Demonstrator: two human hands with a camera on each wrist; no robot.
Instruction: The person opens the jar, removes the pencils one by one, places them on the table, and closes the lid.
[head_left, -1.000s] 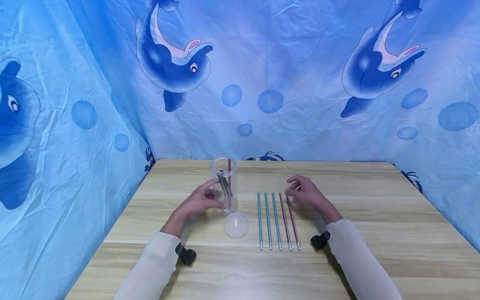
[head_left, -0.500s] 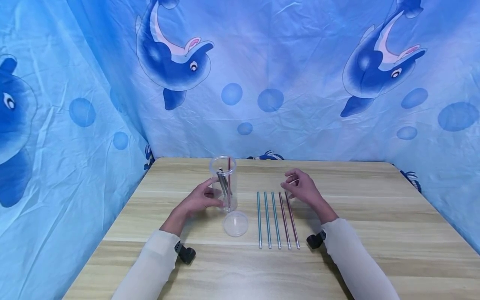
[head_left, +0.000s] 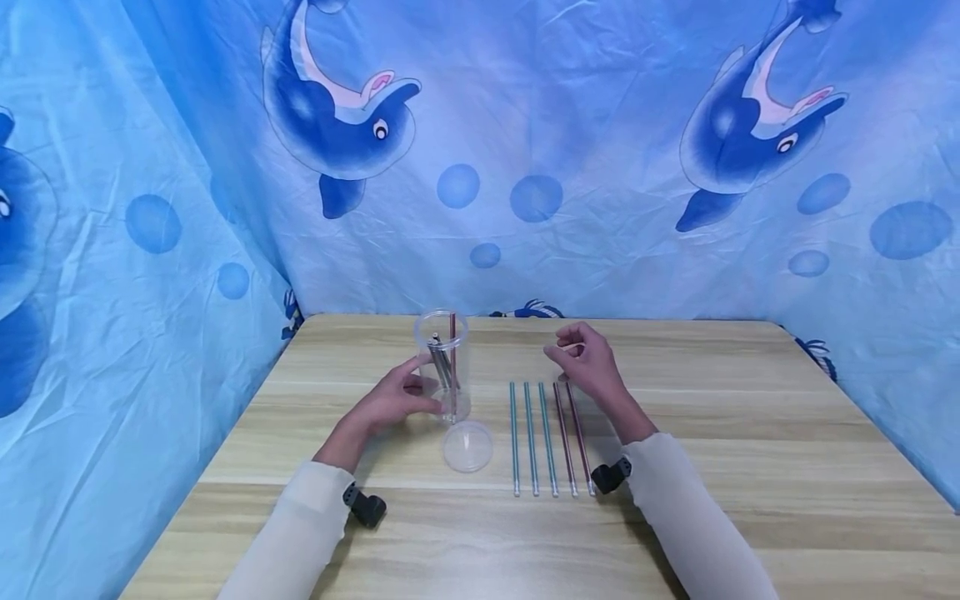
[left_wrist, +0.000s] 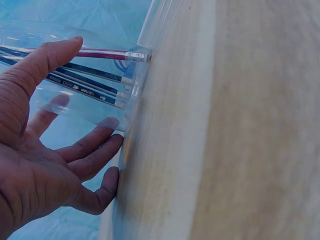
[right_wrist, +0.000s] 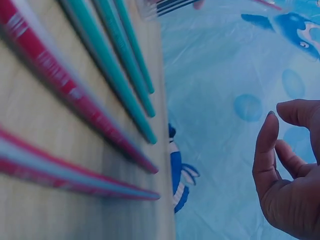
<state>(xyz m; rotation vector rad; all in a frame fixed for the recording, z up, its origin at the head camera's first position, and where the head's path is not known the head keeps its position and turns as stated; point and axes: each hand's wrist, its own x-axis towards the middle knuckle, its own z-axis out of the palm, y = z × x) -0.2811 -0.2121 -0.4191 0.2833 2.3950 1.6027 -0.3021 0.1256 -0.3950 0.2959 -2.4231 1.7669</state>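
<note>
My left hand (head_left: 393, 402) grips the side of a tall clear plastic jar (head_left: 463, 379), thumb in front and fingers behind. The jar stands upright and uncapped. Inside are one red pencil (left_wrist: 105, 53) and several dark pencils (left_wrist: 82, 91), one marked HB, their ferrule ends down. My right hand (head_left: 588, 358) hovers above the far ends of the laid-out pencils. Its fingers are loosely bent, with thumb and fingertip apart and nothing between them. In that row lie three teal pencils (head_left: 532, 442) and, to their right, two red pencils (head_left: 566, 437).
A round clear lid (head_left: 468, 447) lies flat just in front of the jar. All this is on a light wooden table (head_left: 675, 517). A blue dolphin-print cloth (head_left: 600, 167) hangs behind the table and along its sides.
My right hand has moved left and a little farther back, rising from beside the rightmost red pencil. The left hand keeps its hold on the jar, and the laid-out pencils stay put.
</note>
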